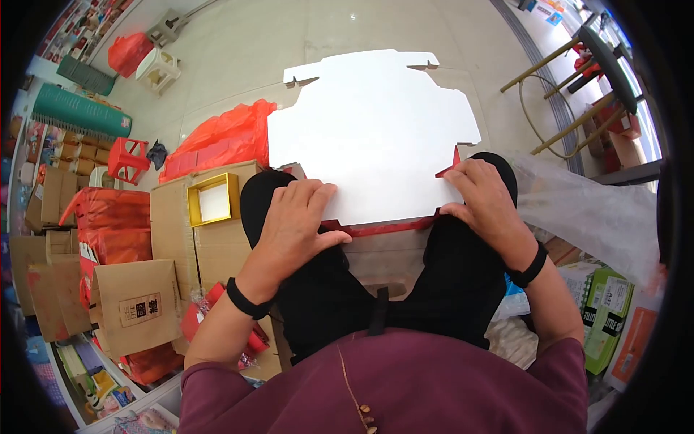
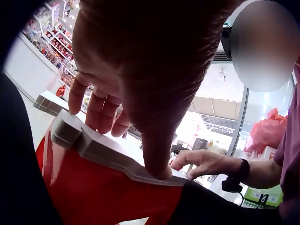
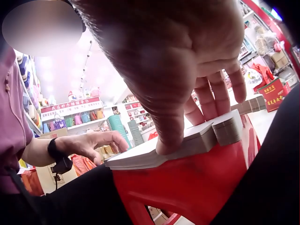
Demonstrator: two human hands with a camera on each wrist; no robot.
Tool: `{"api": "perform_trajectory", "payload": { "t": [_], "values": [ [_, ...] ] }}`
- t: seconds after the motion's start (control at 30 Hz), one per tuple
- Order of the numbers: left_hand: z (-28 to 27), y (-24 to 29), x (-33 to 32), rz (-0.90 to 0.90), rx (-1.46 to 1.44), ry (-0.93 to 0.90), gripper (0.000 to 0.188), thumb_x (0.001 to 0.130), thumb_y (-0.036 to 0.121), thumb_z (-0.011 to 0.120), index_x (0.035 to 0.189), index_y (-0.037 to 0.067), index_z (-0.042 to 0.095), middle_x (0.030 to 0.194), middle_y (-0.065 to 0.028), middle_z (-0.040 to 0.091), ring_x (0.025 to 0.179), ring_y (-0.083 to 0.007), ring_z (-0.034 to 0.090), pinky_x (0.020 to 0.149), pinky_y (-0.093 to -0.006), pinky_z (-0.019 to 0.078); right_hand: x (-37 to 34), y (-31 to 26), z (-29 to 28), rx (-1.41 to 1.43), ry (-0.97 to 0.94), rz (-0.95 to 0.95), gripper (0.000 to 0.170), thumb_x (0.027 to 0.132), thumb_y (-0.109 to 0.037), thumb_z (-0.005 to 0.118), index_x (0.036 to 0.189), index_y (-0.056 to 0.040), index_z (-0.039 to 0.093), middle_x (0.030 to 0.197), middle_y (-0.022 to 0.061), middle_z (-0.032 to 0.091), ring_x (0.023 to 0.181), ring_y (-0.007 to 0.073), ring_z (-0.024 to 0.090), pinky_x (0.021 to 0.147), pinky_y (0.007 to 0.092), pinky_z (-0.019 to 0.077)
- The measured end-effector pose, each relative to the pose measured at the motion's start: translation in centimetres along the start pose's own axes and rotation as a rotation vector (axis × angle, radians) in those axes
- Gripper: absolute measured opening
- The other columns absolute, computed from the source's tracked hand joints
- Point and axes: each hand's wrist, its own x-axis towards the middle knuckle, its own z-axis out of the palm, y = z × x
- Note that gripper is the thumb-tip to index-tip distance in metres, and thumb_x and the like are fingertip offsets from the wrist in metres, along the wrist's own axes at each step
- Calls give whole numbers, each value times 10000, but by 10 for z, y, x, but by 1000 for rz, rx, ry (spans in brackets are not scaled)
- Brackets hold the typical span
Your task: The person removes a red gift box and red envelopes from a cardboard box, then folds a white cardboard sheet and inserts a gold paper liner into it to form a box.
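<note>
A stack of white die-cut cardboard sheets (image 1: 372, 137) lies flat on a red plastic stool (image 2: 110, 190) between the person's knees; the left wrist view shows the layered edges of the stack (image 2: 105, 152). At the stack's near left corner the left hand (image 1: 293, 220) rests with fingers on the top sheet and thumb by the near edge. The right hand (image 1: 486, 206) touches the near right corner. In the right wrist view its fingers (image 3: 218, 93) reach down onto the top and its thumb presses at the layered edge.
Left of the person are a flattened carton (image 1: 173, 239), a yellow-rimmed box (image 1: 213, 200), a brown paper bag (image 1: 137, 307) and red bags (image 1: 116, 224). A small red stool (image 1: 130, 159) stands farther off. Clear plastic sheeting (image 1: 585, 210) and a green box (image 1: 607, 318) lie at right.
</note>
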Motion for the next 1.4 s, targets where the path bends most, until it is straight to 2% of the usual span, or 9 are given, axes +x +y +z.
{"api": "perform_trajectory", "payload": {
  "t": [0.27,0.57,0.67,0.77,0.87,0.97,1.17,1.27,1.4],
  "values": [
    [9,-2,5,33,64,-3,736,710,327,944,1321,69,624,1198,-119,637,1117,-313,602,952,-426,464,1,1,-6,26,-3,-21,482,767,-198,874,1171,-35,668,1147,119,616,1111,335,600,983,437,476],
    [-4,-2,11,167,36,25,424,857,227,844,1212,51,695,1217,-117,664,1157,-326,622,1008,-438,480,2,2,-12,54,-23,-64,427,785,-196,860,1133,-17,691,1120,117,618,1067,325,599,953,439,475],
    [3,-8,12,218,14,42,302,916,165,781,1178,35,706,1219,-131,697,1187,-335,654,1040,-459,504,3,0,-17,44,-66,-50,455,780,-202,865,1152,-12,685,1154,124,630,1116,327,606,987,442,477],
    [3,-14,18,253,-11,79,201,949,121,740,1123,25,719,1160,-138,738,1127,-330,704,1008,-456,543,7,-7,-18,6,27,-99,474,784,-200,868,1172,-6,678,1208,138,641,1186,330,603,1038,451,473],
    [4,-20,23,239,-91,119,144,963,115,730,1079,29,732,1078,-125,763,1021,-318,734,935,-425,575,14,-10,-20,43,-15,-124,623,736,-242,903,1265,-11,667,1293,156,648,1226,362,609,1063,461,495],
    [2,-22,27,213,-87,127,114,970,119,727,1050,40,740,1039,-122,772,982,-316,742,880,-405,590,21,-7,-14,164,-145,-156,580,765,-222,892,1256,-5,674,1302,173,652,1194,374,629,1032,456,512],
    [3,-25,27,156,-97,132,109,982,135,725,1038,41,735,1003,-117,768,924,-324,733,829,-408,587,30,7,2,146,-97,-157,300,865,-113,792,1130,-21,689,1115,161,684,1038,373,671,895,446,552],
    [-7,-22,34,133,-153,71,123,982,153,738,1030,40,725,980,-113,754,867,-325,714,789,-406,570,42,6,2,185,-46,-81,132,917,-149,724,1010,-62,691,995,128,703,970,348,675,815,465,552],
    [-11,-21,45,-1,-243,-31,174,987,188,746,1032,26,699,965,-122,699,838,-305,677,761,-387,543,60,9,-2,230,-127,24,148,955,-194,711,981,-48,706,907,134,701,914,349,682,800,455,543]
  ]
}}
